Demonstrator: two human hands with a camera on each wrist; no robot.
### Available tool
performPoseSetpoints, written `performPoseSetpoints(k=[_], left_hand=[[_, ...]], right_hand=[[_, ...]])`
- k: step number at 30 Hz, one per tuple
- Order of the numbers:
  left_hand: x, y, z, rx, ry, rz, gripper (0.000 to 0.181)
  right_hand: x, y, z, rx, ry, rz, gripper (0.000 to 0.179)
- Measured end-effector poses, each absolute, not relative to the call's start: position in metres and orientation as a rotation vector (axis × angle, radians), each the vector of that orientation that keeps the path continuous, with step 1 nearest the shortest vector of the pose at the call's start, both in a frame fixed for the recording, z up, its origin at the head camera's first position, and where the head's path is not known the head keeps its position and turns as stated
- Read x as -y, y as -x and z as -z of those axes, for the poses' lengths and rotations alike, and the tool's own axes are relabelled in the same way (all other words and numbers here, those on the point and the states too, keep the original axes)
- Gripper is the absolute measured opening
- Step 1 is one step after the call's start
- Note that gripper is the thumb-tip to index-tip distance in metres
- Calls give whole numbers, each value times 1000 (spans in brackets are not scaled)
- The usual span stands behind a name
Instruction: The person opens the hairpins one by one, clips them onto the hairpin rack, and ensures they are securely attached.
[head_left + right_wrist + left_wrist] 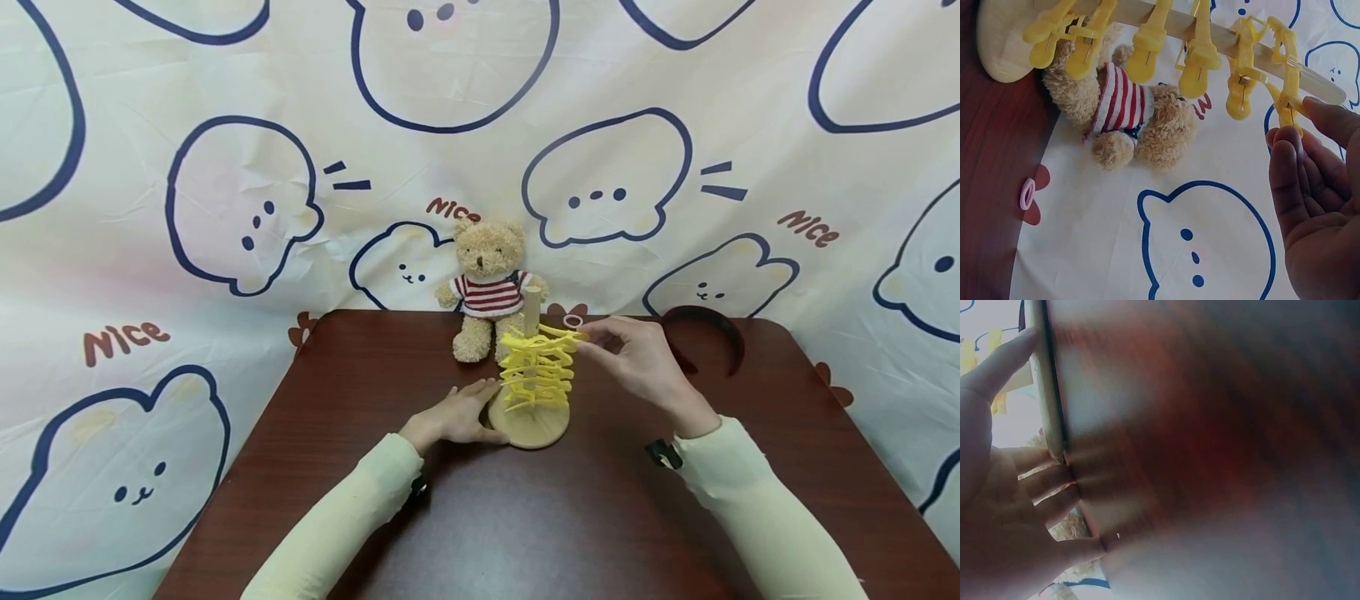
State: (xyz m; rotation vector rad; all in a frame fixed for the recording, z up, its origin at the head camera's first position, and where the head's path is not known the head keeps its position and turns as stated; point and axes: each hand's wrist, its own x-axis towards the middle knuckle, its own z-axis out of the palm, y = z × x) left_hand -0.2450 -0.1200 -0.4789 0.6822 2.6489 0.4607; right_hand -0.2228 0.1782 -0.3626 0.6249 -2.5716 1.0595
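Observation:
A round wooden base (pixel 536 433) with an upright wooden post (pixel 532 308) stands mid-table. Several yellow plastic clips (pixel 1200 62) are stacked along the post, their ends jutting sideways. My right hand (pixel 637 358) is at the upper right of the stack, pinching the tail of the topmost yellow clip (pixel 1287 106) between thumb and fingertips. In the right wrist view that clip's other end meets the post. To the left, my left hand (pixel 453 417) lies low with fingers extended, touching the base's edge. Its thumb (pixel 1007 359) rests against the rim in the left wrist view.
Behind the stand sits a teddy bear (pixel 487 287) in a striped shirt. A dark headband (pixel 723 321) lies at the back right, and a small pale pink ring (pixel 573 321) near the back edge. A patterned cloth (pixel 450 167) hangs behind the brown table (pixel 480 533).

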Motion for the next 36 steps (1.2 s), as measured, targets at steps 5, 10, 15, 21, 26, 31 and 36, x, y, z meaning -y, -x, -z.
performPoseSetpoints(k=[5, 10, 15, 21, 26, 31, 36], left_hand=[[120, 245, 478, -2642, -673, -465, 102], [119, 244, 478, -2636, -667, -470, 101], [119, 243, 478, -2633, -665, -467, 102], [119, 244, 479, -2641, -669, -463, 102], [119, 245, 480, -2642, -668, -459, 103], [119, 245, 479, -2644, -665, -459, 103], [120, 245, 478, -2648, -665, -458, 103]], right_hand=[[-172, 224, 362, 2566, -635, -1077, 22], [-168, 224, 362, 2577, -640, -1092, 23], [-165, 225, 363, 2579, -623, -1082, 23], [-162, 226, 365, 2571, -595, -1081, 23], [-162, 227, 365, 2590, -572, -1091, 25], [-163, 227, 364, 2625, -531, -1098, 27], [-165, 227, 363, 2648, -515, -1103, 28]])
